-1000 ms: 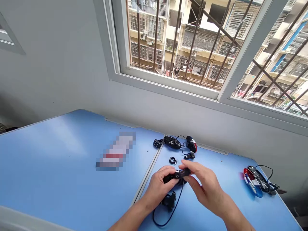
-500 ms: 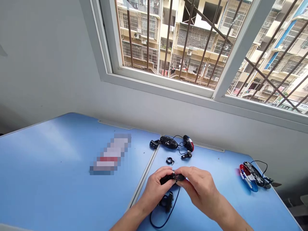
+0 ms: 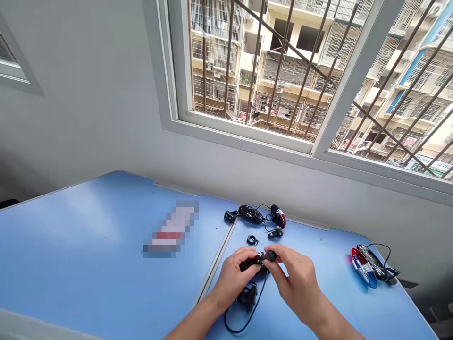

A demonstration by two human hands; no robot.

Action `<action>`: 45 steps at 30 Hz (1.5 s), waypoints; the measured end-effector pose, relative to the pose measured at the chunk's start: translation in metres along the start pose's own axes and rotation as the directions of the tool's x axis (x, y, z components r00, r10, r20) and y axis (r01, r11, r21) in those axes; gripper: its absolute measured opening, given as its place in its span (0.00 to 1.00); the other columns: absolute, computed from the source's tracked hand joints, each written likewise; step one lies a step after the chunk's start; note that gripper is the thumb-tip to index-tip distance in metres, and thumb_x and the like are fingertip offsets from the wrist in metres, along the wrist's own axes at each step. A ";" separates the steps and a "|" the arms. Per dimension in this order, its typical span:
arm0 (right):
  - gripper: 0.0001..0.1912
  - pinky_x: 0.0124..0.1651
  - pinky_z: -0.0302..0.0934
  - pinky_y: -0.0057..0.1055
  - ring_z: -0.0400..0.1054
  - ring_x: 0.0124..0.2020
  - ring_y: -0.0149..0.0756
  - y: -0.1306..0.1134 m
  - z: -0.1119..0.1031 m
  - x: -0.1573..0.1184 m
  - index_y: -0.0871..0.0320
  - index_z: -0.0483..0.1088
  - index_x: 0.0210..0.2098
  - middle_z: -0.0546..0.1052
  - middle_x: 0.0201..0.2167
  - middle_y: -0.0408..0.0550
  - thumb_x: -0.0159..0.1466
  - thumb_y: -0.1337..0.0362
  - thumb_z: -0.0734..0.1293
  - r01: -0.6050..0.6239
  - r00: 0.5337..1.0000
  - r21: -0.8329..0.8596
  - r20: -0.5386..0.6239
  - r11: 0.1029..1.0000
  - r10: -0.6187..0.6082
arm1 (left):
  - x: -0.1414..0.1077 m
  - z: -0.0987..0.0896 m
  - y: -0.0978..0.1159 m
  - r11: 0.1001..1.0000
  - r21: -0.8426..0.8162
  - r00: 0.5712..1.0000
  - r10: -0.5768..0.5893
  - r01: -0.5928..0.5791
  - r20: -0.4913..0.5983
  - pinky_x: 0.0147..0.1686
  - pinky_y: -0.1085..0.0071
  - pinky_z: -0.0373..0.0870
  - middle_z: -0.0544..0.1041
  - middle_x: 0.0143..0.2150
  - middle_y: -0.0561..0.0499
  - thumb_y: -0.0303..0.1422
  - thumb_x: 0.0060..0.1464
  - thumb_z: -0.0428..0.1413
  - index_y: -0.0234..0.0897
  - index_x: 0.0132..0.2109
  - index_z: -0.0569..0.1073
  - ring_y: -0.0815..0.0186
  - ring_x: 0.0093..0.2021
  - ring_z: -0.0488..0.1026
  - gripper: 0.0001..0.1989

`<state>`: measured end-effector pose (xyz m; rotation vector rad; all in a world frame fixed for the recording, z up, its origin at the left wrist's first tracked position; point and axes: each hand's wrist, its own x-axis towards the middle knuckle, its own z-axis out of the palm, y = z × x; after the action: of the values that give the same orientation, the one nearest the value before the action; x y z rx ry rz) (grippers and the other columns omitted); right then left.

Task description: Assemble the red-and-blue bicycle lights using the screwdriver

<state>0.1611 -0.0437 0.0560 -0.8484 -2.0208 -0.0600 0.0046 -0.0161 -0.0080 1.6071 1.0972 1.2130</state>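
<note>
My left hand [image 3: 231, 279] grips a small black plastic part [image 3: 255, 262], and my right hand [image 3: 293, 278] pinches its far end. Just below my hands lies a black cabled mount [image 3: 247, 296], its thin black cable [image 3: 244, 322] looping towards me. Beyond them sit a black ring clip [image 3: 252, 240], a black clamp piece [image 3: 275, 232], a black oval light unit [image 3: 250, 214] and a red-and-black lamp [image 3: 278, 216], wired together. Far right lies a red, white and blue lens unit [image 3: 363, 268] against a black wired unit [image 3: 374, 262].
The blue table [image 3: 88, 236] has a metal seam [image 3: 215, 267] left of my hands. A pixelated, blurred package [image 3: 170, 229] lies left of it. A barred window [image 3: 247, 71] and grey wall stand behind the table's far edge.
My right fingers have shifted from the middle of the black part to its far end. The camera view has turned slightly, and the items on the table have not moved.
</note>
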 end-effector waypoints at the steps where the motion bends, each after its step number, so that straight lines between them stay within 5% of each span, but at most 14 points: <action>1: 0.07 0.28 0.67 0.26 0.71 0.25 0.32 -0.001 0.000 0.000 0.56 0.66 0.43 0.78 0.29 0.47 0.67 0.69 0.60 -0.005 1.000 -0.007 -0.012 1.000 0.004 | 0.000 0.000 0.000 1.000 0.004 1.000 0.005 -0.005 -0.004 0.50 0.65 0.70 0.79 0.42 0.49 0.30 0.48 0.56 0.40 0.34 0.79 0.59 0.45 0.75 0.07; 11: 0.11 0.34 0.69 0.29 0.72 0.33 0.33 0.013 -0.011 0.020 0.55 0.68 0.48 0.78 0.34 0.47 0.67 0.67 0.61 0.065 0.982 0.225 0.157 0.972 -0.101 | -0.001 -0.002 0.000 0.999 0.031 0.999 0.025 -0.024 -0.022 0.47 0.65 0.71 0.80 0.38 0.50 0.32 0.47 0.58 0.40 0.33 0.79 0.59 0.42 0.76 0.05; 17: 0.08 0.33 0.68 0.27 0.72 0.30 0.31 0.017 -0.010 0.020 0.56 0.68 0.44 0.77 0.32 0.46 0.66 0.67 0.60 -0.019 0.977 0.294 0.207 0.956 -0.044 | 0.000 -0.002 0.000 1.000 0.019 1.000 0.014 -0.014 -0.001 0.48 0.66 0.70 0.80 0.40 0.50 0.33 0.47 0.58 0.40 0.33 0.79 0.59 0.44 0.75 0.06; 34: 0.08 0.30 0.67 0.26 0.73 0.26 0.32 0.000 0.006 0.007 0.56 0.67 0.44 0.79 0.29 0.46 0.66 0.70 0.59 0.047 0.998 0.059 0.037 0.997 -0.049 | -0.002 -0.003 -0.001 0.998 0.055 0.999 0.003 -0.005 0.037 0.54 0.59 0.67 0.80 0.46 0.47 0.32 0.50 0.55 0.40 0.39 0.80 0.54 0.53 0.72 0.11; 39: 0.13 0.35 0.70 0.27 0.76 0.31 0.33 0.009 0.014 0.006 0.55 0.66 0.49 0.80 0.33 0.48 0.66 0.69 0.62 0.050 0.997 0.166 -0.069 0.985 -0.039 | -0.001 -0.003 0.001 1.000 0.028 0.999 0.002 -0.003 0.034 0.52 0.61 0.69 0.80 0.46 0.47 0.32 0.50 0.56 0.40 0.37 0.80 0.55 0.50 0.73 0.09; 45: 0.23 0.43 0.71 0.32 0.74 0.43 0.35 0.019 -0.003 0.012 0.54 0.61 0.59 0.79 0.43 0.53 0.65 0.75 0.60 0.126 0.988 0.254 0.055 0.959 -0.144 | 0.000 -0.005 0.001 1.000 -0.003 0.999 -0.004 0.004 0.041 0.51 0.65 0.70 0.80 0.42 0.50 0.33 0.49 0.57 0.41 0.35 0.79 0.58 0.46 0.75 0.07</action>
<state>0.1706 -0.0237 0.0614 -0.5601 -2.0986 0.1485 -0.0004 -0.0161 -0.0058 1.6198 1.0714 1.1733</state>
